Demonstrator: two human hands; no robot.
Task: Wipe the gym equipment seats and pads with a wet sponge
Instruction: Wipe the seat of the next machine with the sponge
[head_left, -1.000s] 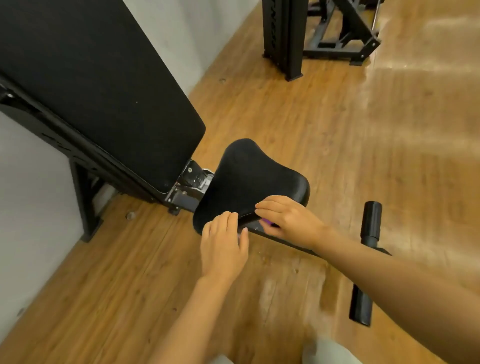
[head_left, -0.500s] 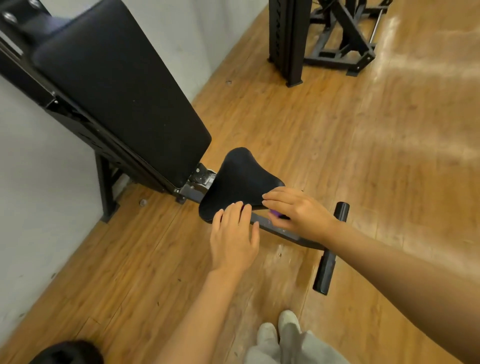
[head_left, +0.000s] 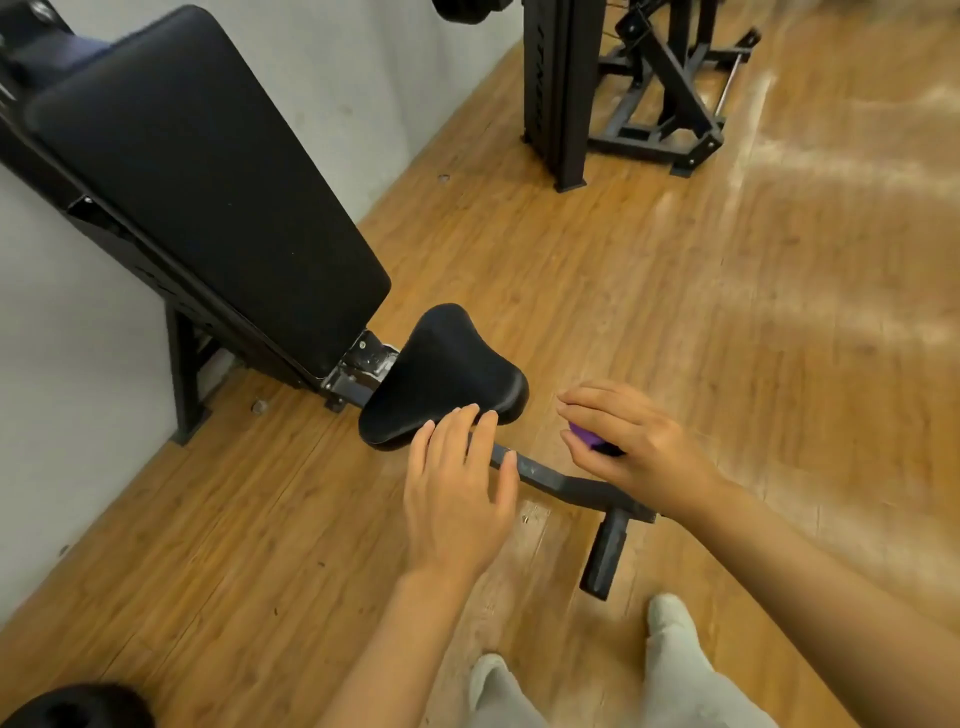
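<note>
Right hand (head_left: 631, 444) grasps the purple sponge (head_left: 587, 435), fingers curled over it, only a corner showing; it sits just right of the seat (head_left: 441, 374), off the padding and above the floor; my guess: between strokes or done with that edge. Left hand (head_left: 460, 483) is flat, fingers straight, holding nothing; fingertips lie over the seat's near edge and the frame bar (head_left: 561, 483) below it, probably to steady the seat; actual contact hard to confirm. Back pad (head_left: 208, 182) leans tilted at far left, just beyond the seat across the hinge bracket (head_left: 363, 364); likely next target. Foot roller (head_left: 605, 556) sits near, under the right forearm; second machine base (head_left: 623, 88) far right; wet sheen not discernible on black vinyl.
</note>
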